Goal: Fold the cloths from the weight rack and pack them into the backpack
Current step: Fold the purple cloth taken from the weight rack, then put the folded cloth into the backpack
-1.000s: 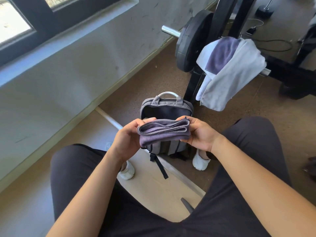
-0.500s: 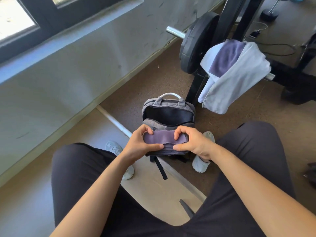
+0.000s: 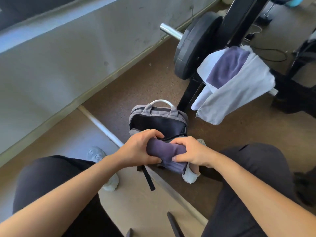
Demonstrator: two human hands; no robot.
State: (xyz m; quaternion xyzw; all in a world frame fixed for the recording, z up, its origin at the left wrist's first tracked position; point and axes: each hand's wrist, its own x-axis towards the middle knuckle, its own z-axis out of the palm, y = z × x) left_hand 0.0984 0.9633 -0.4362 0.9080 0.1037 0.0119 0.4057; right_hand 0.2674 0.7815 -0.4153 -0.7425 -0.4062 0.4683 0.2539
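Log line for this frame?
left hand: grips folded purple cloth | right hand: grips it | backpack: open | rack: white cloth, second purple cloth draped

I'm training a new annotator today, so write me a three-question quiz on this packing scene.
1. True or false: the backpack is zipped shut.
2. How many hands grip the folded purple cloth?
3. What hangs over the barbell? A) a white cloth with a draped purple cloth on it; B) a jacket; C) nothing.
Key: 1 false, it is open. 2 two: left hand and right hand. 3 A.
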